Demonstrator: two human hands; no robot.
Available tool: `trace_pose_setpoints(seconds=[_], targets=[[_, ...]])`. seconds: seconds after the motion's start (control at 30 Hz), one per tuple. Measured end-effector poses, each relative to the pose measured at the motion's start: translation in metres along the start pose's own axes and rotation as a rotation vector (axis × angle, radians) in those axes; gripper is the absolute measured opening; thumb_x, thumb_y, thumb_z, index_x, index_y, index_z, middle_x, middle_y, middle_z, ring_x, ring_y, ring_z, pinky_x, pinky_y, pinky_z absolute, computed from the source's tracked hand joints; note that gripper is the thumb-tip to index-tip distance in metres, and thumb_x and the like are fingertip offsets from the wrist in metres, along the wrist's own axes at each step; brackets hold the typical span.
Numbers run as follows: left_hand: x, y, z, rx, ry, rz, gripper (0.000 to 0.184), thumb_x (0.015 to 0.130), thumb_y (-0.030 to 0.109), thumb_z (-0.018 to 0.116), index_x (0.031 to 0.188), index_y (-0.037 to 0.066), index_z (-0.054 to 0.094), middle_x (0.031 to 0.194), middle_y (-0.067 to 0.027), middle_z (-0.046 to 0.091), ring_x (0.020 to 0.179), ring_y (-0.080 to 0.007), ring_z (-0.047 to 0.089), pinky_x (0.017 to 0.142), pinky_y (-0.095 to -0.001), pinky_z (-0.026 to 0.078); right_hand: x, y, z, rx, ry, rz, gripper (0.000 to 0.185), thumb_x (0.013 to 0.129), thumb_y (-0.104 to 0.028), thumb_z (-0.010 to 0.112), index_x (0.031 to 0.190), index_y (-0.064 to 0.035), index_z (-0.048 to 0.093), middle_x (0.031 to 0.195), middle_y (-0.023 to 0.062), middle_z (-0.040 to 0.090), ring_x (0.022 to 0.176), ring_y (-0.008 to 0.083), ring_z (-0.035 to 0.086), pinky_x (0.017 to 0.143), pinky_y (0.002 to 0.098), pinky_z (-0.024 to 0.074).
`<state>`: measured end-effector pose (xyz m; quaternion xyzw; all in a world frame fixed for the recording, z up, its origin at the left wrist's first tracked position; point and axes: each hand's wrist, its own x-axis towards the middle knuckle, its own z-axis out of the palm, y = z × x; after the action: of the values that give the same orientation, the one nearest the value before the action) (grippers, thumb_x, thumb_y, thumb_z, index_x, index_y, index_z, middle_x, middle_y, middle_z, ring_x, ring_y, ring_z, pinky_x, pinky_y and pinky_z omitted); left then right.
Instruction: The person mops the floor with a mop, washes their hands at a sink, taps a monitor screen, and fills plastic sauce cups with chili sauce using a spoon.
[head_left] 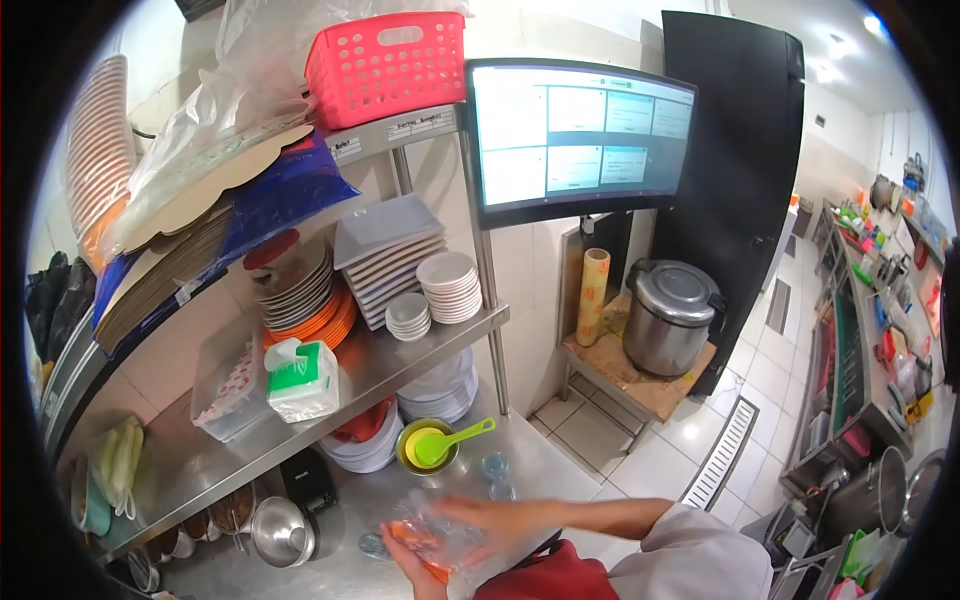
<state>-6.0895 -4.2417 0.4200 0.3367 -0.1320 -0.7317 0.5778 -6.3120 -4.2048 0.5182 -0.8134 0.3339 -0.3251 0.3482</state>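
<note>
Low in the head view, I hold a clear plastic bag [425, 530] with orange contents above the steel counter. My left hand [413, 568] is closed around its lower left side, the fingers partly covered by the plastic. From the right, my right hand [490, 517] reaches across the bag's upper side and grips the loose film. That hand is somewhat blurred. Just beyond the bag stand small clear cups [497, 472] and a bowl [412, 449] with a lime-green ladle [440, 444] and a yellow scoop. A small clear item [373, 545] lies left of my left hand.
Above the counter, a steel shelf [350, 405] carries stacked plates, small white bowls [448, 285] and a tissue pack [302, 381]. Metal bowls [282, 531] stand left. A monitor [583, 140] hangs ahead. A lidded steel pot [668, 320] stands on a low wooden-topped table.
</note>
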Motion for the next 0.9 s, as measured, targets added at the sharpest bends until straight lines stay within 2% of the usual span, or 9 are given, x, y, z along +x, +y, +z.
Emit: trace_pose_setpoints(seconds=[0.07,0.17,0.3,0.4,0.5,0.6,0.7,0.8,0.9], targets=[[-0.009,-0.011,0.013,0.158,-0.056,0.033,0.044,0.103,0.056,0.046,0.109,0.014,0.058,0.093,-0.0012,0.065,0.084,-0.0191,0.065,0.068,-0.0329,0.056,-0.001,0.019,0.034,0.049,0.016,0.094,0.075,0.09,-0.034,0.072,0.152,-0.0052,0.039,0.143,0.0244,0.049,0.132,0.0445,0.049,0.115,0.0487,0.0365],[-0.02,-0.009,0.014,0.192,-0.197,0.007,0.037,0.103,0.041,0.055,0.123,0.01,0.058,0.104,-0.0043,0.069,0.102,-0.0221,0.068,0.081,-0.0365,0.057,0.0,0.016,0.026,0.074,0.065,0.24,0.061,0.089,-0.027,0.072,0.142,-0.0049,0.05,0.135,0.0245,0.054,0.119,0.0422,0.057,0.101,0.0467,0.0473],[-0.04,0.005,0.025,0.718,-0.473,0.013,0.047,0.1,0.018,0.063,0.143,0.013,0.046,0.112,-0.004,0.069,0.091,-0.0156,0.068,0.072,-0.0321,0.057,-0.011,0.031,0.03,-0.021,0.292,0.205,0.041,0.089,-0.021,0.073,0.125,-0.006,0.061,0.114,0.012,0.061,0.095,0.0305,0.063,0.081,0.0419,0.0506],[-0.045,0.015,0.016,0.878,-0.533,-0.056,0.054,0.096,0.002,0.065,0.146,0.011,0.046,0.114,-0.0049,0.069,0.088,-0.0138,0.068,0.068,-0.0277,0.056,-0.019,0.032,0.012,0.062,0.283,0.227,0.035,0.087,-0.005,0.069,0.121,-0.0055,0.06,0.113,0.0145,0.064,0.09,0.0271,0.066,0.073,0.0343,0.0539],[-0.027,0.03,-0.007,0.956,-0.538,-0.096,0.053,0.093,-0.002,0.065,0.143,0.009,0.05,0.113,-0.0056,0.069,0.085,-0.0135,0.068,0.064,-0.0257,0.055,-0.016,-0.003,-0.037,0.526,0.298,0.664,0.036,0.086,0.0,0.069,0.12,-0.0066,0.06,0.099,0.0069,0.064,0.081,0.0157,0.064,0.068,0.0266,0.0519],[-0.013,0.045,-0.024,0.924,-0.588,-0.128,0.049,0.093,-0.004,0.06,0.14,0.006,0.055,0.104,-0.008,0.069,0.09,-0.0173,0.07,0.064,-0.0284,0.058,-0.025,0.011,-0.035,0.815,0.58,0.412,0.037,0.085,-0.001,0.07,0.121,-0.0073,0.06,0.092,0.0006,0.06,0.075,0.009,0.06,0.065,0.0215,0.0503],[-0.002,0.041,-0.04,0.896,-0.444,-0.031,0.043,0.092,-0.007,0.053,0.134,0.004,0.059,0.099,-0.0079,0.068,0.084,-0.0166,0.068,0.063,-0.0297,0.059,-0.021,0.031,-0.014,0.687,0.802,0.327,0.045,0.086,-0.005,0.072,0.129,-0.0101,0.059,0.104,0.003,0.058,0.095,0.015,0.061,0.074,0.0273,0.0518],[0.014,0.024,-0.056,0.639,-0.263,0.005,0.04,0.091,-0.008,0.048,0.127,0.004,0.061,0.099,-0.0092,0.068,0.082,-0.0161,0.068,0.064,-0.0317,0.06,-0.015,0.002,0.003,-0.001,0.651,0.131,0.059,0.085,-0.011,0.077,0.139,-0.0117,0.054,0.126,0.0117,0.052,0.124,0.0284,0.054,0.097,0.0404,0.0496],[0.016,0.014,-0.056,0.589,-0.186,0.056,0.039,0.091,-0.007,0.05,0.126,0.006,0.06,0.107,-0.0091,0.066,0.089,-0.016,0.068,0.067,-0.0345,0.062,-0.008,-0.017,0.034,-0.225,0.461,0.07,0.075,0.086,-0.02,0.077,0.152,-0.0151,0.043,0.152,0.0189,0.031,0.14,0.0399,0.037,0.114,0.0537,0.0354]])
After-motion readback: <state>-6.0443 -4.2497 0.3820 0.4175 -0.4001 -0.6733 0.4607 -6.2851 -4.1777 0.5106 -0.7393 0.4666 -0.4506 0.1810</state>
